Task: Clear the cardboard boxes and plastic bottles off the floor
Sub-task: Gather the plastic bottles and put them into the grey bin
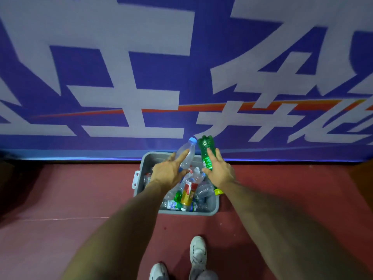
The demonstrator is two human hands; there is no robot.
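Observation:
A grey plastic bin (pixel 214 207) stands on the red floor against the wall, and several plastic bottles lie inside it. My left hand (pixel 168 172) holds a clear bottle with a blue cap (pixel 188 150) over the bin's far end, index finger stretched along it. My right hand (pixel 220 170) holds a green bottle (pixel 204 146) over the bin's far right corner, thumb on one side and fingers on the other. Both bottles point up toward the wall. No cardboard box is in view.
A blue banner wall with large white characters (pixel 181 67) rises just behind the bin. Red floor (pixel 80 199) spreads to the left and right. My two white shoes (pixel 197 253) stand just in front of the bin.

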